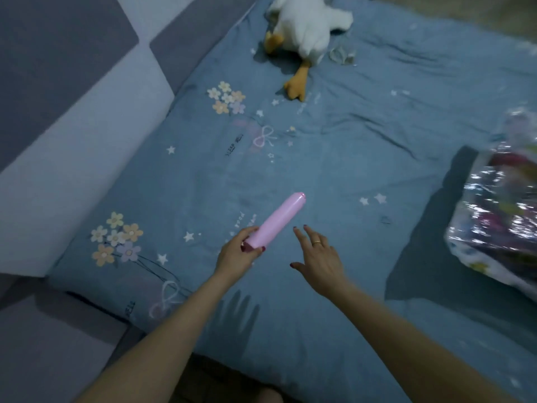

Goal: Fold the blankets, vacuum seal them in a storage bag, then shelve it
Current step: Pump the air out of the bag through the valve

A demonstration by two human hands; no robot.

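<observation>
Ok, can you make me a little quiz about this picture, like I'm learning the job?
1. True or false: the left hand grips the pink tube-shaped pump.
2. Which is it? The right hand is: A) holding the vacuum storage bag, B) open with fingers spread above the blue bed cover, C) resting on the plush duck.
3. Fill in: the storage bag lies at the picture's ____ edge.

Key:
1. True.
2. B.
3. Right.
</observation>
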